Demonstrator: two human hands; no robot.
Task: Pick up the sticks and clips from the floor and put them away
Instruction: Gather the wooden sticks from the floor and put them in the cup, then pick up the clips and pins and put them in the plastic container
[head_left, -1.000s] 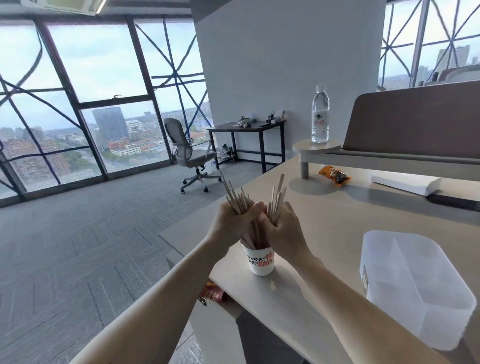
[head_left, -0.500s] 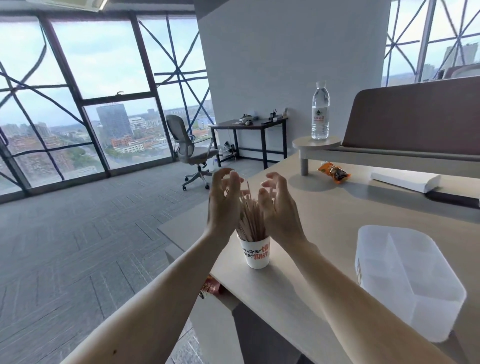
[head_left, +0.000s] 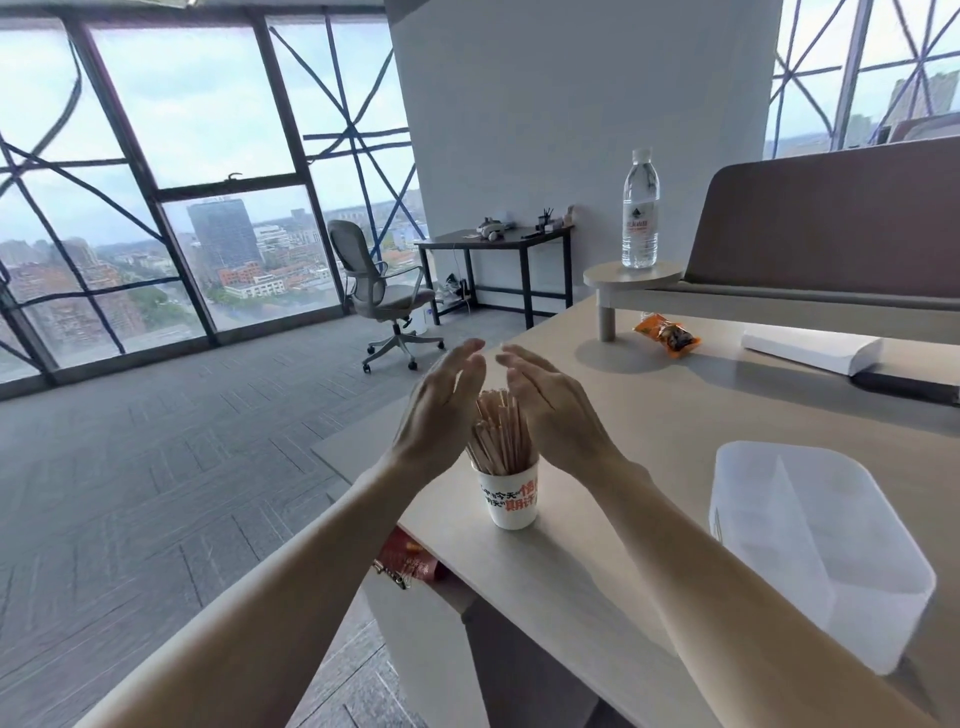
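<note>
Step in hand (judged): the sticks (head_left: 497, 436) are being settled into the paper cup (head_left: 510, 496). The stick half of the putting-away reads as nearly done.

Left grip (head_left: 441, 410) and right grip (head_left: 557, 415) are held spread with fingers straight, one on each side of the bundle above the cup's rim, palms facing each other. Nothing is pinched. Whether the palms touch the sticks cannot be told.

Sticks: thin, pale wood, many, packed upright in the cup in a slight fan. Their tops are uneven and stand well above the rim.

Cup: white with red and black lettering, upright on the worktop (head_left: 675, 415), whose near edge lies just left of the cup.

Clips: none are made out on the floor (head_left: 156, 467) left of the cup (the stretch nearest is hidden by the arms). A clear divided box (head_left: 810, 551) stands right of the cup, well apart; it is likely meant for them.

Next move: the grips are to be drawn off gently, since the loaded cup looks top-heavy, and then the clips are to be sought.
</note>
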